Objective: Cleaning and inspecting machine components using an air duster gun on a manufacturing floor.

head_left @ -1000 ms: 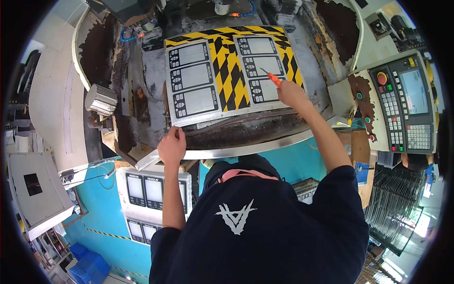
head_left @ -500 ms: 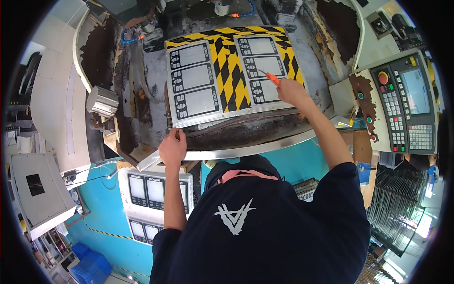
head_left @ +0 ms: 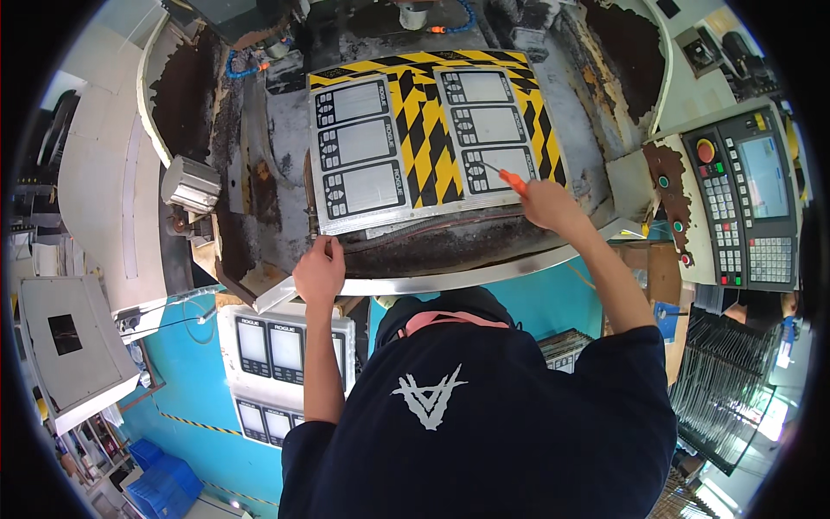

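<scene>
My right hand (head_left: 553, 208) grips an orange-handled deburring tool (head_left: 513, 182). Its thin metal tip reaches over the near panel (head_left: 512, 163) of the right column; whether it touches cannot be made out. On the machine bed, a flat plate (head_left: 380, 220) covered partly in yellow-and-black striped tape (head_left: 430, 177) carries two columns of clear-windowed, black-framed panels. The left column's near panel (head_left: 367, 188) lies closest to my left hand (head_left: 320, 270). That hand is closed at the plate's near left corner, fingertips pinched together; what they hold, if anything, is hidden.
A metal front edge (head_left: 415, 282) runs between me and the bed. At right stands a control console (head_left: 743, 195) with a screen and keys. A metal cylinder (head_left: 192, 184) juts out at left. More framed panels (head_left: 285, 350) stand below, left of my body.
My right hand has drawn the tool nearer and slightly right, from the middle panel to the near panel of the right column. The left hand stays at the corner.
</scene>
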Action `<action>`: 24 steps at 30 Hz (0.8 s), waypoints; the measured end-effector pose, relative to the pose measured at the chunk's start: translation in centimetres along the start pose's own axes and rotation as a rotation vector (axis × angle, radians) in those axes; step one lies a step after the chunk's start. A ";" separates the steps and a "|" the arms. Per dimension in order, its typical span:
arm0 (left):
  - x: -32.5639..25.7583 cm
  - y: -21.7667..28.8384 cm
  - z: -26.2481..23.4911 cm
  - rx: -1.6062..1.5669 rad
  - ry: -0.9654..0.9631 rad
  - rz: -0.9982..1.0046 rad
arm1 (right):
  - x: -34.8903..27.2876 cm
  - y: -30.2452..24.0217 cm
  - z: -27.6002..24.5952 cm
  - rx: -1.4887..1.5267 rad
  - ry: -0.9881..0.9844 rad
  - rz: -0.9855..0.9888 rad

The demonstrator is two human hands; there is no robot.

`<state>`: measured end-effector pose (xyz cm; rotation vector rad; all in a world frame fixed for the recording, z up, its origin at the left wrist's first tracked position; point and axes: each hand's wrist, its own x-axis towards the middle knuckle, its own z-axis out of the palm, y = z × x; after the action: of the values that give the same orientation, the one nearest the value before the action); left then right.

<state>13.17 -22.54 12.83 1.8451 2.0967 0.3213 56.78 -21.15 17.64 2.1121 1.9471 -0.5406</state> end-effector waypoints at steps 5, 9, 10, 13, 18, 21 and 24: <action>-0.1 0.2 -0.2 -0.001 0.003 0.003 | -2.4 0.9 -1.3 0.041 0.128 0.097; 0.1 0.6 -0.4 -0.002 -0.008 0.000 | -3.8 -0.4 -1.5 0.037 -0.073 0.029; -0.1 0.5 -0.3 0.001 -0.014 0.001 | -4.3 -0.7 -1.6 0.044 -0.091 0.009; 0.1 0.5 -0.2 -0.009 -0.015 -0.006 | -4.9 -0.3 -1.4 0.039 -0.110 -0.010; 0.2 0.4 -0.8 -0.003 -0.040 -0.030 | -3.7 0.6 -1.1 0.079 -0.032 0.018; 0.4 0.5 -0.7 -0.010 -0.010 -0.012 | -4.0 0.5 -0.7 0.066 -0.007 0.021; 0.3 0.6 -0.5 0.023 -0.024 -0.014 | -3.9 2.2 -0.9 0.039 -0.132 -0.074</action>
<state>13.46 -22.17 13.53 1.8367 2.1046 0.2716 58.87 -24.57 19.85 1.9786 1.9619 -0.7192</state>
